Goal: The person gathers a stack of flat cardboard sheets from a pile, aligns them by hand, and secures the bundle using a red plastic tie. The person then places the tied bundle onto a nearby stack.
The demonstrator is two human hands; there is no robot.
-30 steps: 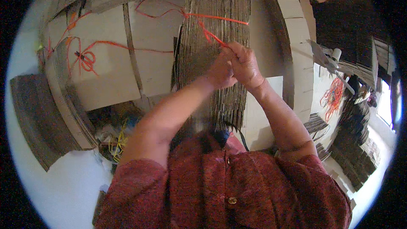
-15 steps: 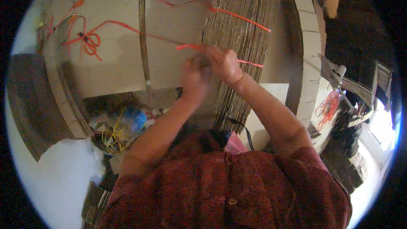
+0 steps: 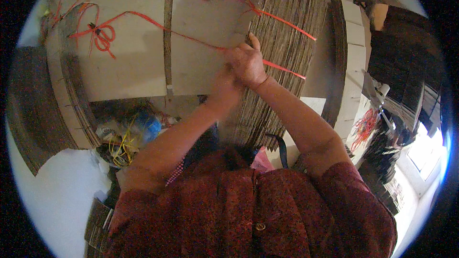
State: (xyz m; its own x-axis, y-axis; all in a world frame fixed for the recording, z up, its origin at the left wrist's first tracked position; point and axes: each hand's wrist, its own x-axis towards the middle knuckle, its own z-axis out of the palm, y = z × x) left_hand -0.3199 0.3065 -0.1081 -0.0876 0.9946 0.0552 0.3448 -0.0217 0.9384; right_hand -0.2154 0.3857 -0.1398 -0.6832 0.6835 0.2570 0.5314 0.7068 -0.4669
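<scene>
A thick stack of cardboard sheets [image 3: 287, 19] stands on edge in front of me, with red plastic string [image 3: 285, 69] running across it. My right hand [image 3: 247, 66] is closed on this string at the left side of the stack, one finger sticking up. Just below and left of it, touching or nearly so, is my left hand [image 3: 226, 84]. Motion smears its fingers, so its grip is unclear. The string's loose length trails left over pale cardboard to a looped bunch [image 3: 101, 36]. Farther up the stack, a second red string [image 3: 287, 24] crosses, ending in a knot and loop.
Flat cardboard panels [image 3: 126, 62] lie to the left. Below them sit a blue item [image 3: 151, 128] and tangled yellow string [image 3: 123, 149]. On the right are more cardboard stacks [image 3: 394, 43], scissors [image 3: 382, 106] and a red string bundle [image 3: 364, 126].
My hands have drawn together at the string, the right one turning so a finger points up. The stack and panels sit slightly farther right in view.
</scene>
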